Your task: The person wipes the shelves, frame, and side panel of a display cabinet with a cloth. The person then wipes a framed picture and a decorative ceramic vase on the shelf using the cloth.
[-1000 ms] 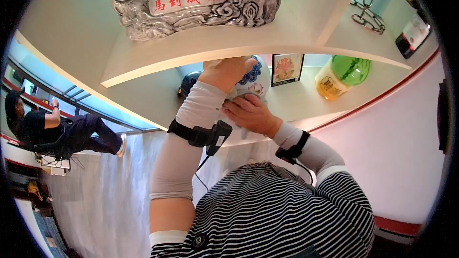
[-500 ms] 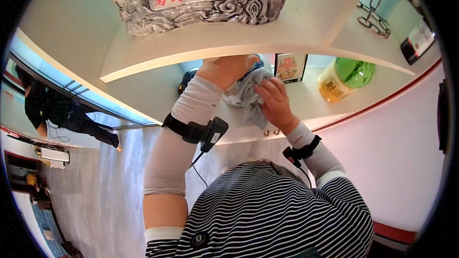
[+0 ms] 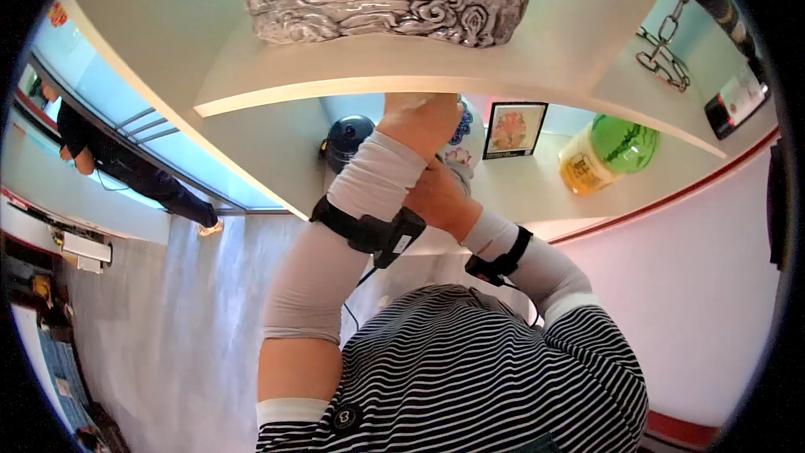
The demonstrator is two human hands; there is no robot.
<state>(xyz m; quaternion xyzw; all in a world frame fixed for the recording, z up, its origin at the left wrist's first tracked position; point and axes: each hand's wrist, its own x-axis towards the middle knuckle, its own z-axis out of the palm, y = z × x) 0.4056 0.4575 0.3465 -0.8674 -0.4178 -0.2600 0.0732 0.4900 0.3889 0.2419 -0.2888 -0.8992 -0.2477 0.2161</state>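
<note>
On the lower shelf stands a white vase (image 3: 471, 136) with blue and pink floral patterns, partly covered by my hands. My left hand (image 3: 422, 124) reaches under the upper shelf board at the vase's top left; the board hides its fingers. Below it, my right hand (image 3: 443, 200) is against the vase's lower front with a grey cloth (image 3: 461, 171), of which a small part shows. My left wrist crosses in front of the right fingers.
A dark blue round object (image 3: 349, 143) is left of the vase; a framed picture (image 3: 513, 129) and green-lidded jar (image 3: 597, 156) are right. Above are a grey ceramic ornament (image 3: 386, 8), chain (image 3: 664, 59) and bottle (image 3: 738, 102). A person (image 3: 126, 164) is at far left.
My right hand has moved left and behind my left wrist, taking the cloth with it; less of the cloth shows. The view has shifted, and more of the dark blue object is visible.
</note>
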